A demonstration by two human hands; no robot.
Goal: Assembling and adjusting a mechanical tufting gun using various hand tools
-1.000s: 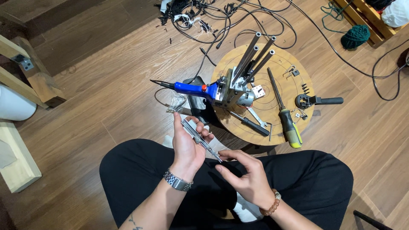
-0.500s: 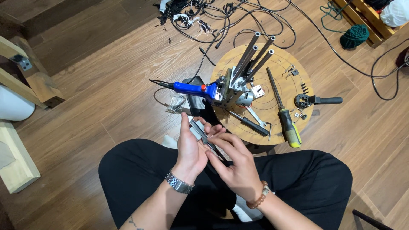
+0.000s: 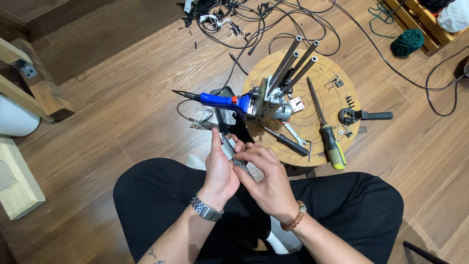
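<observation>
Gripping one slim metal part (image 3: 228, 146) at centre frame: left hand (image 3: 219, 168) wrapping it from the left, right hand (image 3: 266, 178) pinching its lower end. Lying on one round wooden bench (image 3: 320, 73) at upper right: one blue-handled tool (image 3: 220, 99), three metal tubes (image 3: 295, 61) leaning upward, one yellow-handled screwdriver (image 3: 326, 129), one black-handled tool (image 3: 364, 116). Sprawling across the plank floor (image 3: 122, 88) at top: black cables (image 3: 234, 19), one green yarn ball (image 3: 407, 42).

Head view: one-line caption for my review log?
Both hands, left hand and right hand, grip a small metal part beside a round wooden board.
</observation>
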